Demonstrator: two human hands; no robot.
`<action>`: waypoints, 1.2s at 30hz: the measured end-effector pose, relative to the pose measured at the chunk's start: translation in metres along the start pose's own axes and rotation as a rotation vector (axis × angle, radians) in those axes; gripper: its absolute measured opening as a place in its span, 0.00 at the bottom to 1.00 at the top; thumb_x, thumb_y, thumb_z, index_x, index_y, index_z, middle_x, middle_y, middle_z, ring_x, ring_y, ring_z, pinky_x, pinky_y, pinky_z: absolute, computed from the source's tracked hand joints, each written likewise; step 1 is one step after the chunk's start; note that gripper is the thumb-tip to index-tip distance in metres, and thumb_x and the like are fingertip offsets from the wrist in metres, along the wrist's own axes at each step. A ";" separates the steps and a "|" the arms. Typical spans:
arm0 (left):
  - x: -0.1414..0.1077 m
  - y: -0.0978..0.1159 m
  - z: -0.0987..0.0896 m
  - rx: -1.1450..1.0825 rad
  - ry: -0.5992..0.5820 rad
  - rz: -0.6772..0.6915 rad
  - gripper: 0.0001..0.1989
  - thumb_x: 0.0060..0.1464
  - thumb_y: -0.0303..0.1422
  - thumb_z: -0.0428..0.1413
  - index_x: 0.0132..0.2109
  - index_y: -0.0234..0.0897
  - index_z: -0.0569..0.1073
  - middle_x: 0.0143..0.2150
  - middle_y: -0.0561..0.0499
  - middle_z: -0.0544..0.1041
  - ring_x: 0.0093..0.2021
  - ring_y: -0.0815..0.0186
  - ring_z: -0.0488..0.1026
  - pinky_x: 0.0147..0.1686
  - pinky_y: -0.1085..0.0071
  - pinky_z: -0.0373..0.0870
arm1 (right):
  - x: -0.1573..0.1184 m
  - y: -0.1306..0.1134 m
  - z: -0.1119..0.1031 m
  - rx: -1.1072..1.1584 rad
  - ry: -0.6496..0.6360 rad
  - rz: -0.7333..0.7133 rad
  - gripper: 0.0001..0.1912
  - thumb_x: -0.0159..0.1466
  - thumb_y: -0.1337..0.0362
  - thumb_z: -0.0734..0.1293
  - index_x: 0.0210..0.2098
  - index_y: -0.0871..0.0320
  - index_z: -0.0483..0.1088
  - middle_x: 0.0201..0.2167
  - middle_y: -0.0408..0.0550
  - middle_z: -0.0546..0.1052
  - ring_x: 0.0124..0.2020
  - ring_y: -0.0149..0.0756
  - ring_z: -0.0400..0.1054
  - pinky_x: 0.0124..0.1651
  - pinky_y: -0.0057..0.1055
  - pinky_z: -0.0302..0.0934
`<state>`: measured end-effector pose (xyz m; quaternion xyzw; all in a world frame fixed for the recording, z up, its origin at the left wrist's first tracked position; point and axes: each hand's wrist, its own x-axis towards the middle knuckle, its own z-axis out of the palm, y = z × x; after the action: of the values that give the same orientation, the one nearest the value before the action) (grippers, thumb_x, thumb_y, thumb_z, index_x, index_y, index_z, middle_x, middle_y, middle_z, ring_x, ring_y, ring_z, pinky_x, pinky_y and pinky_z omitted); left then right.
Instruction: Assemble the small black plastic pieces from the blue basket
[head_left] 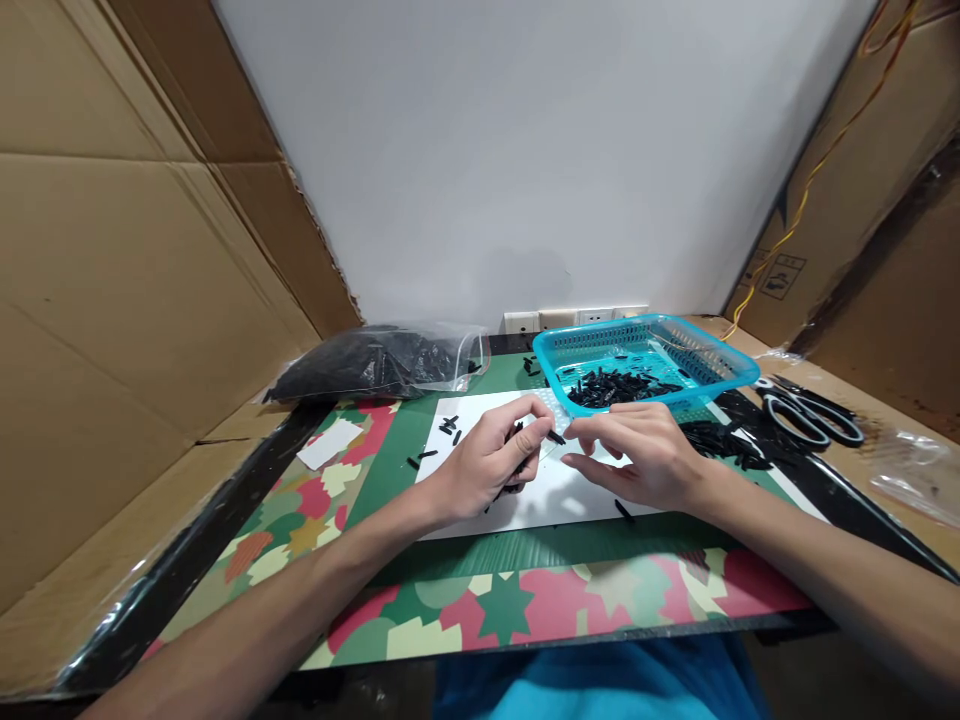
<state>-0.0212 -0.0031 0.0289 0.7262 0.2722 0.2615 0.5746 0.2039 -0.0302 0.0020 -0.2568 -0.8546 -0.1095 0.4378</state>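
My left hand is closed around several small black stick-like pieces. One black piece pokes out between its thumb and forefinger, pointing toward my other hand. My right hand hovers just to the right, thumb and fingers apart, with nothing visible between them. Both hands are over a white sheet. More loose black pieces lie on the sheet left of my left hand, and a single one rests below my right hand. The exact kind of these pieces is too small to make out.
A blue plastic basket holding many black pieces stands behind my right hand. A heap of black pieces lies beside it, near scissors. A zip bag of black material sits at back left. Cardboard walls flank the table.
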 end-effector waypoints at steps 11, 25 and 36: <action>0.000 0.001 0.004 -0.086 0.017 0.001 0.15 0.66 0.47 0.52 0.40 0.40 0.64 0.21 0.61 0.59 0.20 0.75 0.54 0.21 0.77 0.53 | 0.000 -0.001 -0.001 -0.070 0.015 0.009 0.04 0.72 0.68 0.63 0.41 0.58 0.71 0.22 0.38 0.74 0.20 0.26 0.62 0.27 0.26 0.54; 0.004 -0.004 0.000 -0.092 0.087 0.010 0.18 0.65 0.49 0.53 0.37 0.38 0.65 0.18 0.62 0.60 0.17 0.75 0.53 0.19 0.78 0.58 | -0.009 -0.002 0.002 -0.040 0.006 0.018 0.05 0.72 0.68 0.63 0.40 0.58 0.71 0.23 0.38 0.75 0.19 0.23 0.61 0.24 0.27 0.50; 0.010 -0.001 -0.009 -0.234 0.157 0.015 0.18 0.62 0.50 0.56 0.36 0.40 0.64 0.15 0.64 0.58 0.13 0.75 0.55 0.13 0.80 0.55 | -0.001 -0.020 0.021 -0.197 -0.603 0.083 0.16 0.72 0.69 0.60 0.58 0.56 0.66 0.59 0.50 0.75 0.30 0.31 0.73 0.25 0.32 0.46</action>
<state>-0.0203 0.0106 0.0304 0.6335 0.2788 0.3518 0.6302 0.1794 -0.0385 -0.0110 -0.3533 -0.9200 -0.0927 0.1421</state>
